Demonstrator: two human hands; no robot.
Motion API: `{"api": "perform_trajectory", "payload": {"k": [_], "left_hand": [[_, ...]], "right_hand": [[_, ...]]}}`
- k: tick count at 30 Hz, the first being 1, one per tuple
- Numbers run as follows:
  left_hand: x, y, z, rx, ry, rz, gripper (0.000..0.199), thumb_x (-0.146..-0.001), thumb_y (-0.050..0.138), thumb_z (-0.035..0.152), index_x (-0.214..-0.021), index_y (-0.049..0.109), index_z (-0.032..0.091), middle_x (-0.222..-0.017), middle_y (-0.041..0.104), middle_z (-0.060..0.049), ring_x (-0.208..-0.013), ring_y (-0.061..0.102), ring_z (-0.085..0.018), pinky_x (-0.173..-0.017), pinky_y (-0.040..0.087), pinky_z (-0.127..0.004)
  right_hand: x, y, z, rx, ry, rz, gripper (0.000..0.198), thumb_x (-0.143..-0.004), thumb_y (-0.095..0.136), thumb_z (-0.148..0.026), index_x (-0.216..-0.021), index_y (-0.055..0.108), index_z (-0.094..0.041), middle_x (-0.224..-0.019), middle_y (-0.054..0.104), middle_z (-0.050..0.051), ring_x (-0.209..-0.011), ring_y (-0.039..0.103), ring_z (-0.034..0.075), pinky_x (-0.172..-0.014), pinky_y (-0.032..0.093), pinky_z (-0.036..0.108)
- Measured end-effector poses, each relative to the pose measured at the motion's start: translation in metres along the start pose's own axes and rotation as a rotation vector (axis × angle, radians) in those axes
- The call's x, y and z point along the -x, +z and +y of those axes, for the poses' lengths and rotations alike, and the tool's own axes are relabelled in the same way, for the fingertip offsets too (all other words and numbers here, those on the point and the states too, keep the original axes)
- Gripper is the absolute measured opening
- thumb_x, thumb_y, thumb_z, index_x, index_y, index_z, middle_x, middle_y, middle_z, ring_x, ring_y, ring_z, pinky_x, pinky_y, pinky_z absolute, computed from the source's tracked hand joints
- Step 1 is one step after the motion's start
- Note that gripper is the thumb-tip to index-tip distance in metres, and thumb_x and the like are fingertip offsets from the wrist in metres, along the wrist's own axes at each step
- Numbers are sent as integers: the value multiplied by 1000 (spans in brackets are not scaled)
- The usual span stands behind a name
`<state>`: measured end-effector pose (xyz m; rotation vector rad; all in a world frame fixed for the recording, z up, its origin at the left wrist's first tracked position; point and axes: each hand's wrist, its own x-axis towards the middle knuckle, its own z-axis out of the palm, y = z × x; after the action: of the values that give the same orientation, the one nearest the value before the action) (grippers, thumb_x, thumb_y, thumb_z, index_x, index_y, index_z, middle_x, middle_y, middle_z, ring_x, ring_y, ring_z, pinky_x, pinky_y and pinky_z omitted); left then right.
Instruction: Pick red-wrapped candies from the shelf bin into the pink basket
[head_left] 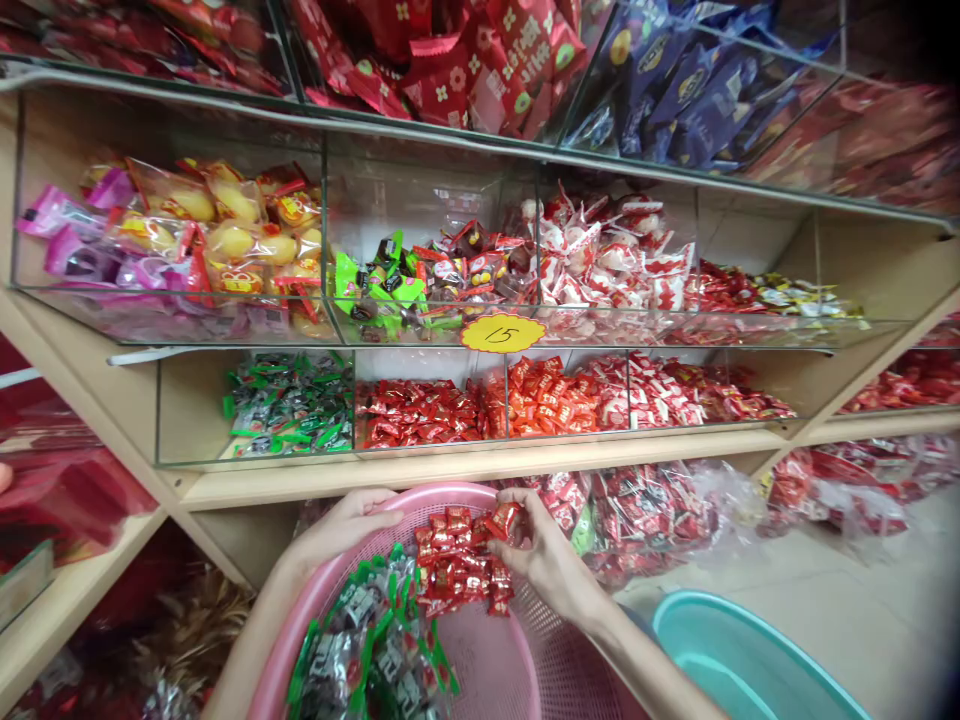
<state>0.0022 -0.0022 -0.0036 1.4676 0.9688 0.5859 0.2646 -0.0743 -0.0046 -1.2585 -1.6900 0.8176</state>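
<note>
Display shelf (277,488), pale wood with clear-fronted bins, spans the view; top tier carries red bags (487,75) and, right of them, blue bags (686,90). Middle tier: yellow and purple packets (217,235) at the left end, red-and-white packets (600,250) right of centre. Bottom tier: green-edged packets at the left end, then small red and orange-red packets (551,397). Pink basket (450,491) just below the shelf's lower front edge, far rim near that board. Teal tub (709,640) on the floor, right of the basket. Clear bags of red packets (652,505) lie under the shelf's lower edge, to the right of the basket's far rim. In the basket: pile of green-edged packets (341,640) along the left wall; cluster of red packets (457,565) beside it, near the far rim, bare basket bottom nearer the viewer. Left hand (366,515) on the far-left rim, fingers closed over it, partly hidden behind. Right hand (536,550) at the far-right rim, beside the red cluster, thumb and fingers bent and slightly parted. Yellow label (501,333), marked 15, on the middle tier's front edge. Smallest: one red packet (504,521), pinched between right thumb and fingers.
</note>
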Motion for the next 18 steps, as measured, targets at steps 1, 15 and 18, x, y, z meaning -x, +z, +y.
{"api": "perform_trajectory", "payload": {"k": [1,15,18], "left_hand": [[0,0,0,-3,-2,-6,39,-70,62,38,-98,62,11,-91,65,-7,-78,56,-18,-67,42,-25],[-1,-1,-3,-30,21,18,42,-68,62,43,-96,64,11,-91,65,-7,-79,57,-20,-65,41,-24],[0,0,-1,-26,17,22,43,-67,62,43,-95,64,11,-88,66,-6,-77,56,-19,-64,41,-24]], "right_hand": [[0,0,0,3,3,-12,37,-73,56,-24,-108,42,-22,-96,52,2,-84,50,16,-75,40,29],[-6,0,6,83,-142,-15,27,-79,51,-23,-107,53,-24,-113,49,7,-92,52,17,-80,43,32],[-10,-1,4,121,-156,-46,28,-82,48,-25,-109,51,-24,-104,56,6,-85,55,16,-77,44,32]]}}
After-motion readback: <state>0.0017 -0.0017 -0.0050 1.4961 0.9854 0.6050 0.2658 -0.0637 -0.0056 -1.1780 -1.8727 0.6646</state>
